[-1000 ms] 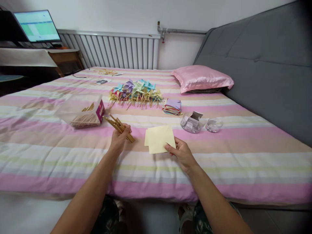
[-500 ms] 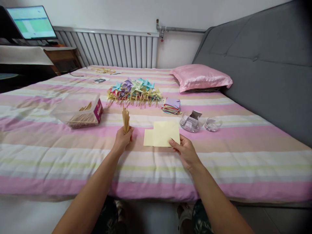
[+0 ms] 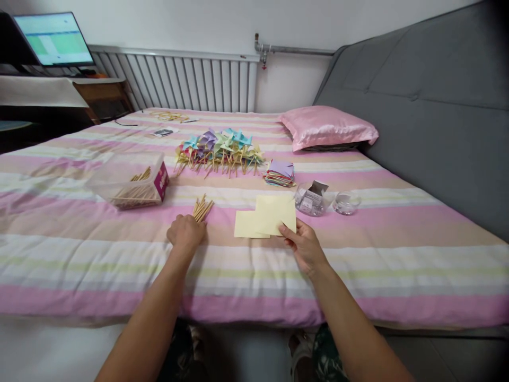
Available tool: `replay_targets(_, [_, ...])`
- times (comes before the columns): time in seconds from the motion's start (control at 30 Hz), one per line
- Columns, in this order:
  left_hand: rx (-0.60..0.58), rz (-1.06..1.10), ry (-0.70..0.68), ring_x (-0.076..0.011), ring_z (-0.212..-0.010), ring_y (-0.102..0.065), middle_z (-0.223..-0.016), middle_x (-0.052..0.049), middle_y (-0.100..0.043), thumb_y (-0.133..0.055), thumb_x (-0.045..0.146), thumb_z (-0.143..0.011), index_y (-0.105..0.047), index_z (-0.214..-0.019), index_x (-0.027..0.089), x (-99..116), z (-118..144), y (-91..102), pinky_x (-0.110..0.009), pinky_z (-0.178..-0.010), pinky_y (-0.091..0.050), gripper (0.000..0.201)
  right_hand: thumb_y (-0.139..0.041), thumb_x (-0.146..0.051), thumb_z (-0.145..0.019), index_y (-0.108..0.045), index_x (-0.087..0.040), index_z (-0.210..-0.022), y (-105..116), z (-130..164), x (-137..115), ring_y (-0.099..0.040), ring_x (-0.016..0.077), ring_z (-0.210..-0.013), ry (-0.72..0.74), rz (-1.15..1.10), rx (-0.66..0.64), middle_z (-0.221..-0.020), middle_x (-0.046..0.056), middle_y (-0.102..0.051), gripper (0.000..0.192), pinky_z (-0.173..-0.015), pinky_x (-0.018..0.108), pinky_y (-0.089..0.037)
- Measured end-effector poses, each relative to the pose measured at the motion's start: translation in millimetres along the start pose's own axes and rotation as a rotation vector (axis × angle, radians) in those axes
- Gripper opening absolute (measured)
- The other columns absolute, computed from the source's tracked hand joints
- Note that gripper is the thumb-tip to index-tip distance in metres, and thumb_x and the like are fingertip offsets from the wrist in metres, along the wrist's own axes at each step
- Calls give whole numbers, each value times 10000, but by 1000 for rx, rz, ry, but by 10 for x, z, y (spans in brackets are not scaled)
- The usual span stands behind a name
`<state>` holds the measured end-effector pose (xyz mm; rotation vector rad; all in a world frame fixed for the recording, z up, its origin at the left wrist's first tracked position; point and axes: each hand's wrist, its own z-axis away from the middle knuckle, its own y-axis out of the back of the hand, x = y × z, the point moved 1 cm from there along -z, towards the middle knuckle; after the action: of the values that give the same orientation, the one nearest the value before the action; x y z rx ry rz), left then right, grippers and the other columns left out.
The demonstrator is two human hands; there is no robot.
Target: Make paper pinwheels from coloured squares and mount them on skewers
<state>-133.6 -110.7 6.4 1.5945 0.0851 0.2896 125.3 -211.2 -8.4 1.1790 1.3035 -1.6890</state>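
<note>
My left hand (image 3: 186,231) is closed round the lower part of a bundle of thin wooden sticks (image 3: 203,209), low over the striped bedsheet. The sticks lean over and fan out slightly at their far ends. Between thumb and fingers, my right hand (image 3: 306,246) grips a pale yellow paper square (image 3: 275,213) by its lower right corner. Partly under that square, a second yellow paper (image 3: 245,225) lies on the sheet. A stack of coloured paper squares (image 3: 280,174) sits beyond my right hand, left of a clear round container (image 3: 310,200) with small items and a dark flap.
Several paper pinwheels (image 3: 220,148) on sticks are heaped in the middle of the bed. At left stands a clear plastic box (image 3: 131,183) with more sticks. A small clear round dish (image 3: 345,203) is at right, and a pink pillow (image 3: 330,127) lies by the grey headboard (image 3: 421,106).
My left hand has moved left and down, tipping the upright sticks over toward the sheet. The paper in my right hand has shifted slightly right, uncovering more of the lower paper.
</note>
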Motion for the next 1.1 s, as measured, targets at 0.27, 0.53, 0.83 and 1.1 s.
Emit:
replay_targets(0.27, [-117,132,-98,-340,-904,-618,-979,-165,-678,-533,712,-597,-623,-1062,152,-237,4,73,-354,-680,-445,733,-770,-290,-605,-652,-175,-927,5,-4,11,-466,82,-594,5,-1,-11,-842,16,-645,362,-474,194,-325])
replay_targets(0.53, [209,633,-30,-259,-916,-623,-1017,-136,-679,-608,555,-659,-655,-1043,124,-358,106,173,-307,-750,-458,580,-772,-283,-608,-651,-181,-928,-19,4,44,-474,74,-613,-1,-8,-28,-865,9,-643,357,-474,174,-335])
replay_targets(0.83, [-504,1505,-116,-223,-799,-639,-862,-127,-695,-588,543,-729,-662,-995,102,214,1026,21,-312,-714,-478,520,-763,-298,-622,-631,-168,-945,-205,107,178,-481,78,-593,-30,34,-161,-805,8,-632,372,-458,173,-346])
replay_targets(1.1, [-658,1586,-30,-156,-662,-622,-803,-94,-704,-720,434,-652,-686,-922,107,244,961,7,-229,-588,-459,425,-749,-269,-648,-590,-169,-1019,-331,223,213,-575,106,-634,-81,62,-343,-837,28,-676,415,-481,174,-390])
